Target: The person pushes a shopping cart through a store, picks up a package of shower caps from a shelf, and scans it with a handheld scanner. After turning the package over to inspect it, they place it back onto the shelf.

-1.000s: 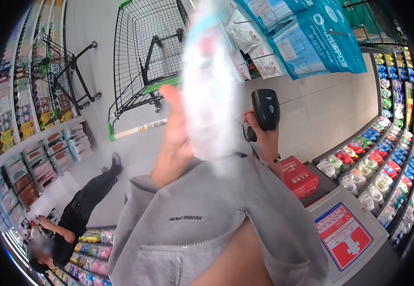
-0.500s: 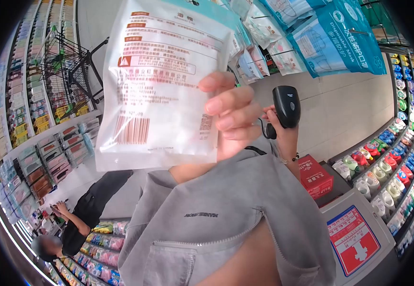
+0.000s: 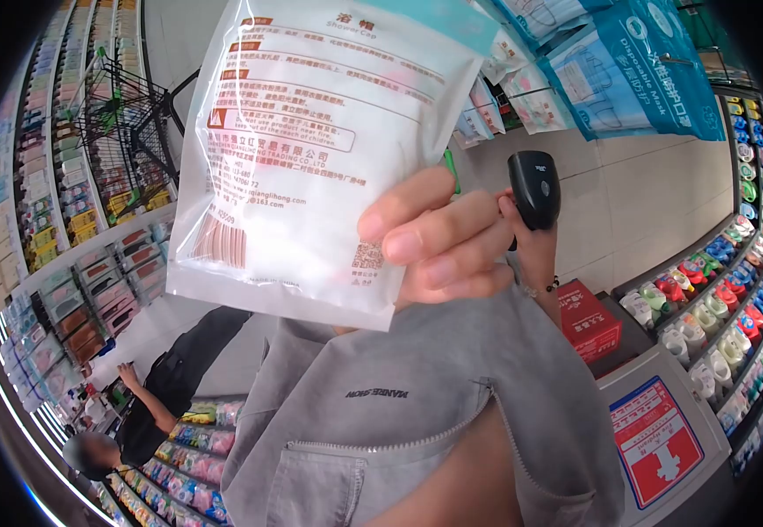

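Packaged goods (image 3: 105,299) are stacked on shelving at far left, with a shopping cart (image 3: 118,140) parked beside. Below, another person (image 3: 146,426) in dark clothes is seen near the shelves. At centre, a shower cap packet (image 3: 302,167) is held up in front of the grey shirt (image 3: 381,395), slightly tilted, printed side toward camera; barcode shown at its lower left corner. Its lower right edge is gripped by the left hand (image 3: 447,241): fingers curled over the front, thumb hidden behind. Just right, a black scanner (image 3: 535,189) is held upright in the right hand (image 3: 531,241), fingers closed around the handle, partly covered. Mask packs (image 3: 636,83) are hung above. A red box (image 3: 588,321) is placed just beyond the labelled cabinet's (image 3: 662,443) upper left corner. Bottles (image 3: 705,307) are lined up in rows at far right.
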Demonstrator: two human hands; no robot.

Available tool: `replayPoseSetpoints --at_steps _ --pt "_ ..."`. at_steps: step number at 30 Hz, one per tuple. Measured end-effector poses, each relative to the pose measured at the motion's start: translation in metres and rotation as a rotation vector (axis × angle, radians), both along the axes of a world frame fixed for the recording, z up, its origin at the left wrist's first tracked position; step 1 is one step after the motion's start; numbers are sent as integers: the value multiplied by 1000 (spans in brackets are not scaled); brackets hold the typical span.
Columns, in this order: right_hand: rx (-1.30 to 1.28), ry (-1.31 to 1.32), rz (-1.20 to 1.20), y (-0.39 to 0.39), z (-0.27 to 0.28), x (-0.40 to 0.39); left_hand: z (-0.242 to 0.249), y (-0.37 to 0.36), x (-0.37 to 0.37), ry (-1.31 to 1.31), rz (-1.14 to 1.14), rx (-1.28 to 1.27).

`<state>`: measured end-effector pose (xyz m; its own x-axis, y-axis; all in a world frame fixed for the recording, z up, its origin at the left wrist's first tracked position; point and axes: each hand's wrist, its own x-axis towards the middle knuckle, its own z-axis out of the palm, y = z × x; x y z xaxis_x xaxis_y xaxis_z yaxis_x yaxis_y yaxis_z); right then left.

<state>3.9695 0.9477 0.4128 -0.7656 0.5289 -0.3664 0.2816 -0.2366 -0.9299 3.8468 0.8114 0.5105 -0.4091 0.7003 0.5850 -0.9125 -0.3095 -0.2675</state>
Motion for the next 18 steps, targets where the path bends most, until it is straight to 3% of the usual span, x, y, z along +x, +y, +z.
replayPoseSetpoints --at_steps 5,18 --pt "-2 -3 8 -1 -1 -2 11 -12 -7 88 -90 -162" --pt "-43 -33 -5 -2 -4 -3 4 -6 -5 126 -76 -100"
